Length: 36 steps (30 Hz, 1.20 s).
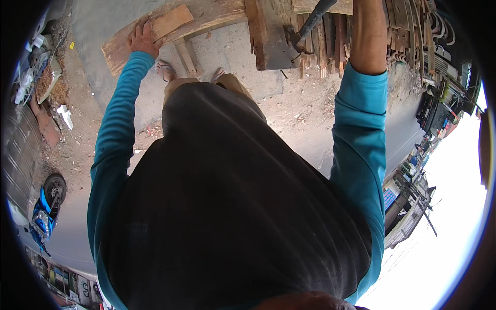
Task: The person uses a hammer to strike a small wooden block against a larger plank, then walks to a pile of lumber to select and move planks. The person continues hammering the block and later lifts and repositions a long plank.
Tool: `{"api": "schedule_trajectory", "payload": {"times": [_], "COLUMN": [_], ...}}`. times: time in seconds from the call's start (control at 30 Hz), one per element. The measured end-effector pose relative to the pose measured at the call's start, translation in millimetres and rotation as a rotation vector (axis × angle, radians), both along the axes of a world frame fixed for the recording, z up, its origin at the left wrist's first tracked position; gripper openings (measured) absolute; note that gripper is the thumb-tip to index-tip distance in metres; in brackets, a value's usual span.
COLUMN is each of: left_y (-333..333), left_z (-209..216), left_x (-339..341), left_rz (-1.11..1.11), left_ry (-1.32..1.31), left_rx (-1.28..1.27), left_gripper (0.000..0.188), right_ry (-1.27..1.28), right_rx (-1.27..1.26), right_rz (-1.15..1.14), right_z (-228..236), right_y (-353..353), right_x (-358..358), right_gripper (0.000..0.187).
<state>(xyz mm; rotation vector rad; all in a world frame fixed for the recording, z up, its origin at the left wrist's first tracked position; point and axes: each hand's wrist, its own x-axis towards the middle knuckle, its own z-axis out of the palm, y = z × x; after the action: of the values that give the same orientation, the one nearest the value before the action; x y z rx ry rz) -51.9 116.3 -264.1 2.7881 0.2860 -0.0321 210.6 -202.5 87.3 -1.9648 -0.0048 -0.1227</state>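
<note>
My left hand [143, 40] is at the left end of a short wooden block [173, 23], fingers over its end and thumb along its near edge. The block lies on a longer curved wooden plank [118, 49]. On the right, my forearm [368, 41] runs out past the top edge, so my right hand is out of the picture. Beside that forearm, a hammer [295, 39] has its dark handle slanting up past the same edge. Its head is over a wide, worn board [266, 46]; whether it touches cannot be told. What grips the handle is hidden.
Stacked wood strips [330, 44] stand at the upper right. A wooden leg [187, 57] is under the plank, near my sandalled feet [165, 70]. Dirt ground with debris surrounds me. A blue motorbike [44, 212] is at the left, near a grey corrugated sheet [23, 150].
</note>
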Motion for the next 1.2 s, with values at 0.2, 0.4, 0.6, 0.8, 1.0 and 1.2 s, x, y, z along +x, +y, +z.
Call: {"api": "schedule_trajectory", "payload": {"times": [0.2,0.4,0.6,0.8,1.0,1.2], "left_y": [-32,-196,-291,-296,-316,-256], "left_z": [70,126,149,134,128,135], "left_x": [12,-8,-2,14,31,19], "left_rz": [0.077,-0.1,-0.194,-0.291,-0.292,-0.123], "left_ry": [-0.282,-0.438,-0.291,-0.377,-0.342,-0.548], "left_rx": [0.19,-0.295,-0.59,-0.523,-0.556,-0.719], "left_gripper": [0.085,0.062,0.047,0.039,0.03,0.033], "right_ry": [-0.189,-0.246,-0.273,-0.253,-0.17,-0.142], "right_rx": [0.179,-0.102,-0.166,0.033,0.177,0.039], "right_rz": [0.126,0.056,0.139,0.212,0.129,0.107], "right_z": [13,-15,-46,-1,16,27], "right_y": [-17,0,26,-2,-14,-12], "right_x": [-48,7,52,-48,-76,-49], "right_gripper": [0.038,0.046,0.052,0.038,0.037,0.036]}}
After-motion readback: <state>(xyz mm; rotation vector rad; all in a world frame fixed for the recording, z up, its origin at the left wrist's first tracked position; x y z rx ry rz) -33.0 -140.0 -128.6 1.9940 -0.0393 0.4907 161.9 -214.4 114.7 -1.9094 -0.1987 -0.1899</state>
